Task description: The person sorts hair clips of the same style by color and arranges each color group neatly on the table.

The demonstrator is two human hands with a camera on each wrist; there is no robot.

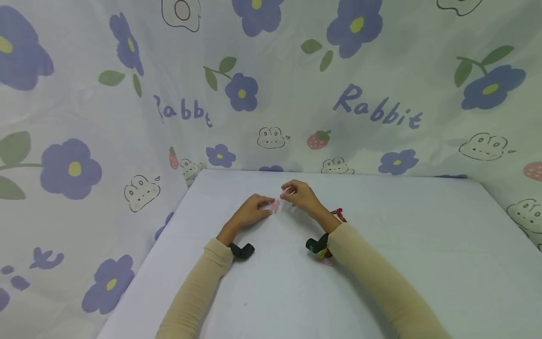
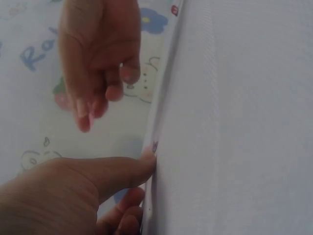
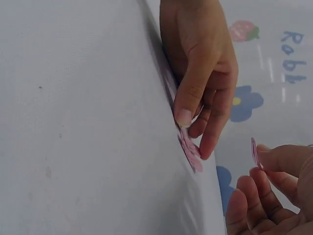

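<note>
Pale pink pieces (image 3: 190, 148), small and slender, held apart, white tabletop (image 1: 423, 259)

The head camera sits high on the near side, facing forward and down across the white table (image 1: 444, 235) to the patterned curtain (image 1: 275, 61) at the far side. Both wrist cameras look from close range, turned sideways in opposite directions; their views share the left hand (image 1: 251, 210), right hand (image 1: 303, 195) and curtain.

L hand (image 1: 254, 210) low, R hand (image 1: 304, 196) pinching (close tog.).
</note>
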